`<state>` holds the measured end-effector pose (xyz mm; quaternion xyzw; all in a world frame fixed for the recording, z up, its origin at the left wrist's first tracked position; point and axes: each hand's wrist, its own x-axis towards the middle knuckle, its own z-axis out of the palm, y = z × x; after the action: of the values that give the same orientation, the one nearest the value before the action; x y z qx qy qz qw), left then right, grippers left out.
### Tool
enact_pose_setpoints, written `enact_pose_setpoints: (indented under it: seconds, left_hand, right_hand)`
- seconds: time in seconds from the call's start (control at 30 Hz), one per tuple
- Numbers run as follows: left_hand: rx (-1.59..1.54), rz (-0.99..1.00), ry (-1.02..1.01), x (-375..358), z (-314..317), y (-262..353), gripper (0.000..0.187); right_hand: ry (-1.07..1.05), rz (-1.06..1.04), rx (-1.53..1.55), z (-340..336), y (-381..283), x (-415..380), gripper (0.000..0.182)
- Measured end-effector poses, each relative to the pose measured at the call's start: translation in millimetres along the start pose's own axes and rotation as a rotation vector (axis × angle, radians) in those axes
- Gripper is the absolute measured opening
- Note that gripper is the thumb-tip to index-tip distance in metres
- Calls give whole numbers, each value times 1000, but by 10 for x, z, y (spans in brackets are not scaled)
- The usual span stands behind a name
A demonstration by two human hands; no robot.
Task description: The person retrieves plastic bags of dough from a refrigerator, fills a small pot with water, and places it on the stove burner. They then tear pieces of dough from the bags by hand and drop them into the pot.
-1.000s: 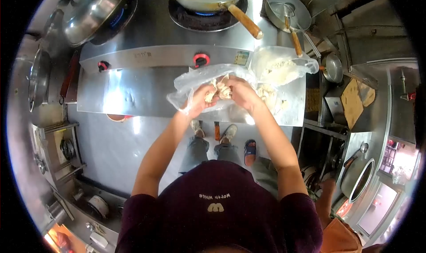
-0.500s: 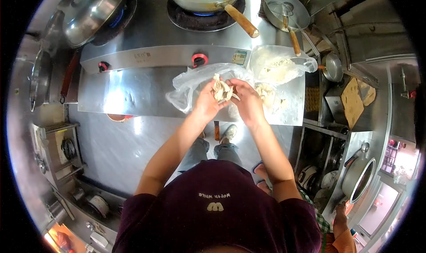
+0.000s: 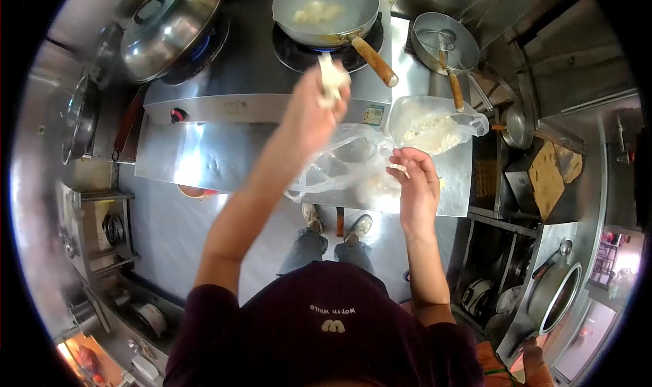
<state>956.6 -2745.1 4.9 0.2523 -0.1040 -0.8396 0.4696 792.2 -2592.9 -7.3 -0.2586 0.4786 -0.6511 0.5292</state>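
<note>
My left hand (image 3: 314, 108) holds a clump of pale food pieces (image 3: 333, 83) just below the grey pan (image 3: 326, 30), which sits on a lit burner with some pale pieces in its bottom. My right hand (image 3: 418, 176) is over the steel counter, its fingers curled and partly spread; a small white bit shows at its fingertips. Between and below the hands lies a crumpled clear plastic bag (image 3: 346, 159). Another clear bag (image 3: 435, 129) with whitish pieces lies just above my right hand.
A large domed metal lid (image 3: 170, 30) covers the left burner. The pan's wooden handle (image 3: 375, 61) points down and right. A smaller pan with a strainer (image 3: 445, 41) stands at the back right. Part of another person's arm (image 3: 535, 360) shows at the lower right.
My hands have moved apart. The left has gone up toward the pan with the pale clump; the right has moved right and down. The view has shifted, showing more of the pan.
</note>
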Motion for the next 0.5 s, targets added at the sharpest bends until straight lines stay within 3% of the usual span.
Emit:
enact_pose_setpoints:
  seconds: [0.07, 0.13, 0.2, 0.23, 0.33, 0.37, 0.43, 0.5]
  left_hand:
    - [114, 190, -23, 353, 294, 349, 22]
    - [363, 335, 116, 633, 697, 626, 24]
    - [810, 209, 67, 1172, 579, 1069, 32]
    - [680, 116, 79, 1226, 676, 1105, 28]
    - [829, 400, -79, 1273, 406, 1122, 33]
    - [1136, 587, 151, 787, 556, 912, 35]
    - [1267, 525, 80, 114, 553, 612, 35]
    - [1162, 219, -92, -366, 172, 347, 33]
  right_hand:
    - [16, 36, 33, -75, 34, -7, 17]
    - [30, 65, 11, -132, 76, -29, 16]
    - [43, 76, -24, -167, 82, -54, 15]
    - [47, 83, -42, -187, 85, -62, 14]
    - [76, 39, -160, -302, 103, -58, 15]
    - [92, 22, -192, -367, 125, -46, 14]
    - [149, 15, -257, -483, 138, -19, 13]
    - [158, -12, -388, -596, 205, 5, 12]
